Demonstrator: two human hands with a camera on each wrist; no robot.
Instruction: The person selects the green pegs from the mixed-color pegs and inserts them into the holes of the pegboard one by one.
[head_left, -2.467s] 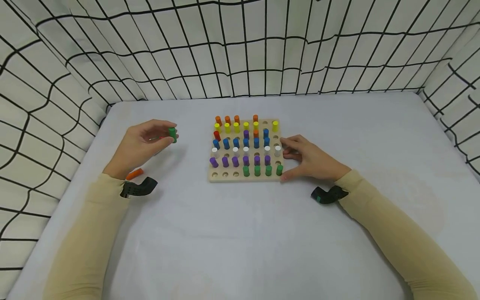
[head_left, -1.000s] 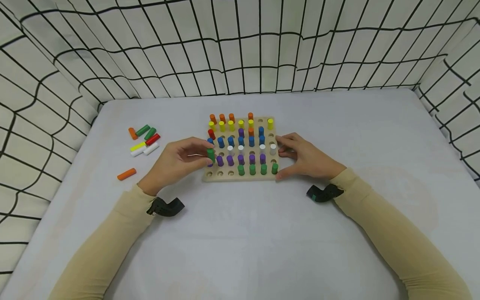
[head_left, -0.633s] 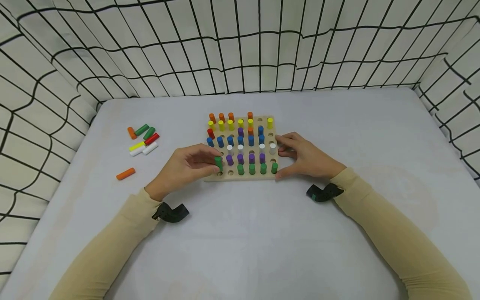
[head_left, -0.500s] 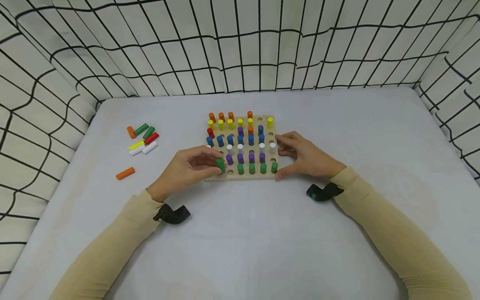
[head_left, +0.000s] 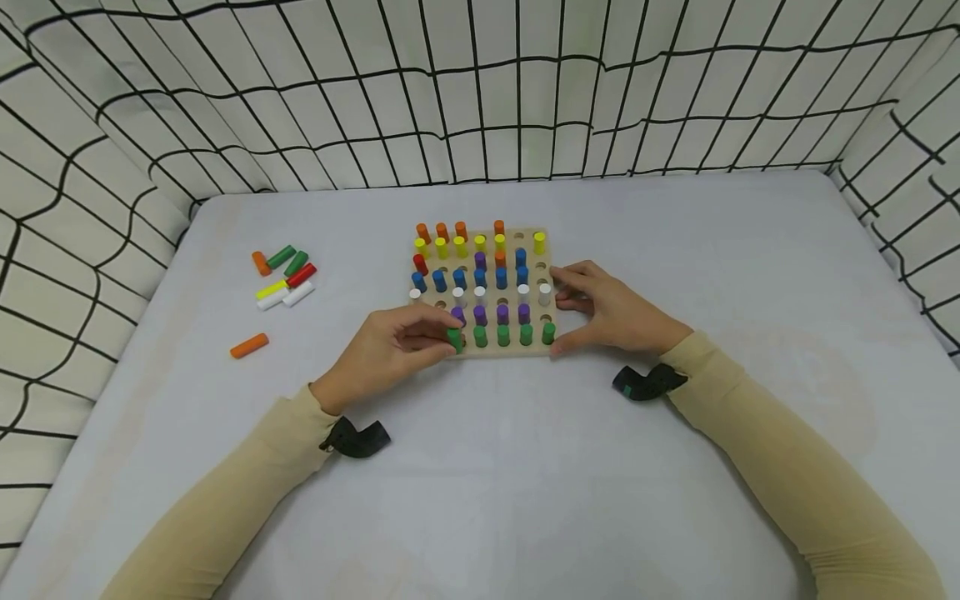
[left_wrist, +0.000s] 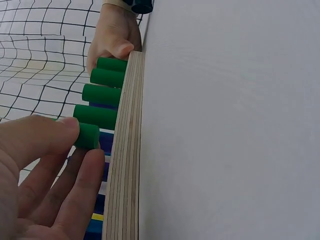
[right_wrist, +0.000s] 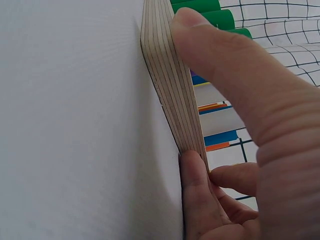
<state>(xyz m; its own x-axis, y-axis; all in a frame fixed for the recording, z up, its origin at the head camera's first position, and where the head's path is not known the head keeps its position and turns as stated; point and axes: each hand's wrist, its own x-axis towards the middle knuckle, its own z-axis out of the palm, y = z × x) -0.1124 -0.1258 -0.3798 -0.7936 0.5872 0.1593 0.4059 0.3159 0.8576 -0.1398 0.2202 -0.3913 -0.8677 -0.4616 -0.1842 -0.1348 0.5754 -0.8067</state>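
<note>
Your left hand (head_left: 386, 348) pinches a green peg (left_wrist: 88, 136) between thumb and fingertips at the near left of the pegboard (left_wrist: 128, 150), which sits at the centre of the head frame. In the left wrist view the peg's lower end is just short of the board, in line with four green pegs (head_left: 503, 335) standing along its near row. Your right hand (head_left: 611, 312), right of centre, has its thumb and fingers spread along the board's right edge, thumb at the near corner.

Purple, white, blue, yellow, orange and red pegs fill parts of the other rows, among bare holes. In the upper left you have loose pegs (head_left: 302, 275) lying close together: orange, green, red, yellow and white. A single orange peg (head_left: 249, 346) lies below them, on the white table (head_left: 525, 483).
</note>
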